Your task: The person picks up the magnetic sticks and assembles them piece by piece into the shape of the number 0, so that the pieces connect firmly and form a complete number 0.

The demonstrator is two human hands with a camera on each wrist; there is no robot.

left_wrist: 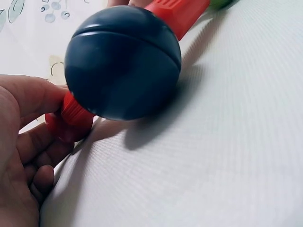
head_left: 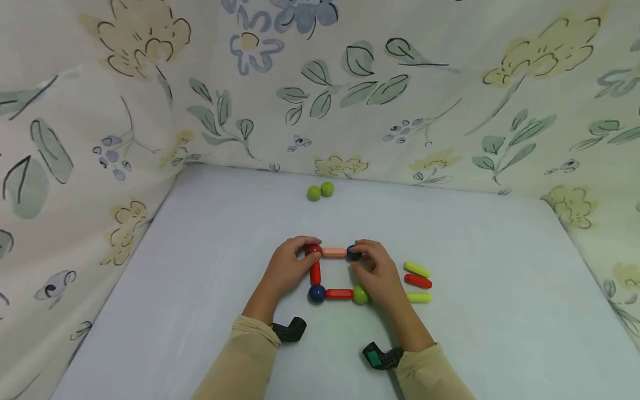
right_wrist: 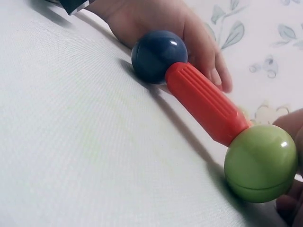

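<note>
Balls and rods are joined into three sides of a square on the white table. My left hand [head_left: 286, 268] grips the red ball [head_left: 314, 249] at the far left corner, fingers behind it and thumb in front. A salmon rod [head_left: 334, 253] runs from there to a dark blue ball [head_left: 353, 254], which my right hand [head_left: 378, 273] pinches. A red rod [head_left: 315, 273] leads to the near blue ball [left_wrist: 123, 64], seen large in the left wrist view. Another red rod [right_wrist: 203, 101] links it with a green ball [right_wrist: 260, 163], close under my right hand.
Right of my right hand lie a yellow-green rod [head_left: 416, 269], a red rod [head_left: 418, 281] and a second yellow-green rod [head_left: 420, 298], partly hidden by the wrist. Two green balls [head_left: 314, 193] sit near the table's back edge. Floral cloth [head_left: 330, 105] hangs behind.
</note>
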